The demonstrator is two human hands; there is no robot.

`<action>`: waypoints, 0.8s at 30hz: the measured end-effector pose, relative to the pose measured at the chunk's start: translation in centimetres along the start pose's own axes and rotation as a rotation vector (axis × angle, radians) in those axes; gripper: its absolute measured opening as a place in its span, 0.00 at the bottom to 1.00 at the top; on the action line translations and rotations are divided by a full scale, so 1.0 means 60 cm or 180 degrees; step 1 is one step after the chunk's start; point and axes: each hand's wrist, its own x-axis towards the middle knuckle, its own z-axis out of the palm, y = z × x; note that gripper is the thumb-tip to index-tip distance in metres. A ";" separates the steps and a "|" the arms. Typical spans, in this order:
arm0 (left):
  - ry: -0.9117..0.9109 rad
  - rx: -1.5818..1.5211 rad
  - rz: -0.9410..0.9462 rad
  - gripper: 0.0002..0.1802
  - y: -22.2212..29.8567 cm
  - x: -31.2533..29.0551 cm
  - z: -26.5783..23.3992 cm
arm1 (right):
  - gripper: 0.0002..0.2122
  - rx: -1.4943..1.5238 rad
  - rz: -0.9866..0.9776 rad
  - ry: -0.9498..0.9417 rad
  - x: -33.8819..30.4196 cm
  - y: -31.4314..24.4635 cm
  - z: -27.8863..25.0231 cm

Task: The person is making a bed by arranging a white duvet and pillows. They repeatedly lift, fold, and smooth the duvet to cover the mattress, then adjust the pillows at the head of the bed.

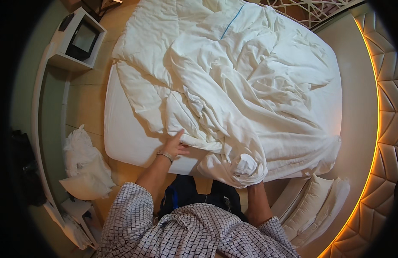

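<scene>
A rumpled white duvet [147, 81] covers the far left and middle of the bed. My left hand [176, 145] is at its near edge, fingers apart, the fingertips against the fabric. Over the right side lies a loose white sheet [289, 142], twisted into folds toward me. Its near end bunches into a rounded bundle [246, 165] at the bed's front edge. My right forearm [257, 202] runs up beneath that bundle; the cloth covers the hand, so its fingers do not show. Bare white mattress surface [126, 133] shows on the left.
White pillows [313, 200] stand at the lower right beside the bed. More white linen and a pillow [88, 180] lie on the floor at left. A white wall cabinet [81, 41] juts out at upper left. A padded headboard [388, 116] with a light strip lines the right.
</scene>
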 end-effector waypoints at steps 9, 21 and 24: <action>-0.1012 -0.0191 0.1421 0.21 -0.053 -0.075 -0.004 | 0.29 -0.0222 0.0278 -0.0414 0.020 -0.001 -0.040; -0.2071 0.3064 0.0493 0.19 -0.223 -0.085 -0.004 | 0.25 -0.0197 0.0376 -0.0086 0.044 -0.032 -0.026; -0.1007 0.2113 0.0559 0.14 -0.218 -0.044 -0.043 | 0.25 -0.0353 0.0020 0.0073 0.079 -0.056 -0.032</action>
